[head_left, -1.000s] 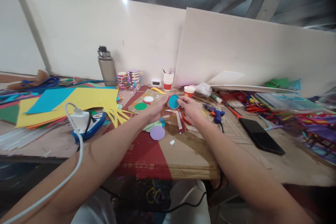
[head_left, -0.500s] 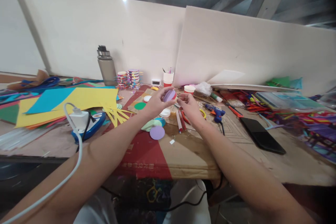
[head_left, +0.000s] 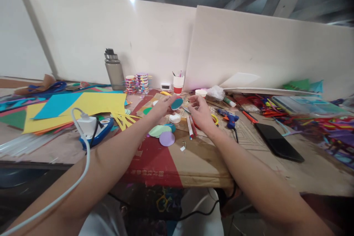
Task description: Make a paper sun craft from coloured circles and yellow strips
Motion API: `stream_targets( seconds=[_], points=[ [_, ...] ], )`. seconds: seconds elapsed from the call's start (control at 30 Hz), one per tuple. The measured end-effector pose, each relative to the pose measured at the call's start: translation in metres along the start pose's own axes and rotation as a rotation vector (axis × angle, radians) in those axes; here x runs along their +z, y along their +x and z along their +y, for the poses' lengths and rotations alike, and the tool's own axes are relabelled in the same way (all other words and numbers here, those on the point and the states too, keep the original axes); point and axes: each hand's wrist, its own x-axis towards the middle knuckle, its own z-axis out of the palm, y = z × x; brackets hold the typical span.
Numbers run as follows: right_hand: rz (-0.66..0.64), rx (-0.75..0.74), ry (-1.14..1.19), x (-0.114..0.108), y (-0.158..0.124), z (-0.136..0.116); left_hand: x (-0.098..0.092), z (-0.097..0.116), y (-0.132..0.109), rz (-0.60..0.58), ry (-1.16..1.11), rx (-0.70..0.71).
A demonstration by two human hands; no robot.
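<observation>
Held up over the cardboard is a small round disc [head_left: 177,104], its teal face towards me and a pale rim showing. My left hand [head_left: 165,105] pinches it by its left edge. To the right of it, my right hand [head_left: 199,110] hovers with bent fingers apart and nothing visible in them; it does not touch the disc. Below the hands lie a white round cup piece [head_left: 174,118], a purple paper circle [head_left: 167,139] and pale green paper circles [head_left: 158,131]. Red-and-white sticks [head_left: 190,127] lie near my right wrist.
A blue glue gun [head_left: 230,118] and black phone [head_left: 278,142] lie to the right. Coloured sheets [head_left: 102,105] and a blue power strip [head_left: 101,132] with a white cable lie left. Behind stand a bottle [head_left: 114,72], decorated stacks [head_left: 142,83] and paper cups [head_left: 178,84].
The disc in my left hand has turned from its purple face to its teal face. My right hand has drawn slightly away from it.
</observation>
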Motion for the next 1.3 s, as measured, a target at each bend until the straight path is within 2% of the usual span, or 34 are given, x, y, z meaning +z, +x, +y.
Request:
stream_targets(
  seconds=[0.13,0.3,0.37,0.47,0.57,0.67,0.93,1.13,1.3],
  points=[
    [-0.033,-0.121,-0.082,0.0,-0.003,-0.001,0.005,-0.009,0.001,-0.127,-0.26,-0.188],
    [-0.049,-0.197,-0.156,-0.001,-0.003,-0.001,0.009,-0.016,0.001,-0.159,-0.354,-0.291],
    [-0.052,-0.196,-0.179,-0.002,-0.003,-0.002,0.01,-0.015,0.001,-0.164,-0.353,-0.27],
    [-0.058,-0.197,-0.188,-0.002,-0.004,-0.003,0.01,-0.014,-0.001,-0.164,-0.31,-0.14],
    [-0.048,-0.215,-0.186,-0.003,-0.004,-0.005,0.009,-0.013,-0.001,-0.112,-0.214,0.017],
    [-0.039,-0.22,-0.198,-0.003,-0.005,-0.006,0.008,-0.013,-0.001,-0.078,-0.134,0.073],
    [-0.026,-0.249,-0.263,-0.005,-0.004,-0.009,0.009,-0.009,-0.001,-0.071,-0.154,0.045],
    [-0.013,-0.262,-0.202,-0.004,-0.004,-0.005,0.006,-0.015,0.001,-0.165,-0.133,0.012],
    [-0.05,-0.289,-0.22,-0.005,-0.002,-0.005,0.006,-0.016,0.002,-0.161,-0.169,-0.037]
  ],
)
